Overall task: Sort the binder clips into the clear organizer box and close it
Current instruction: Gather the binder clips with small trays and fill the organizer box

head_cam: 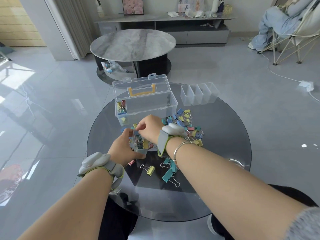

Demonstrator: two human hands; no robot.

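The clear organizer box stands open at the far middle of the round glass table, its lid with a yellow handle tipped back. One small insert full of clips sits in the box's left end. My left hand grips a small clear insert cup packed with coloured binder clips. My right hand pinches a clip at the cup's top rim. A pile of loose clips lies to the right, and a few more clips lie nearer me.
Several empty clear insert cups stand in a row at the table's far right. A marble coffee table stands beyond, with a bag of clips underneath. A folding chair is at the far right.
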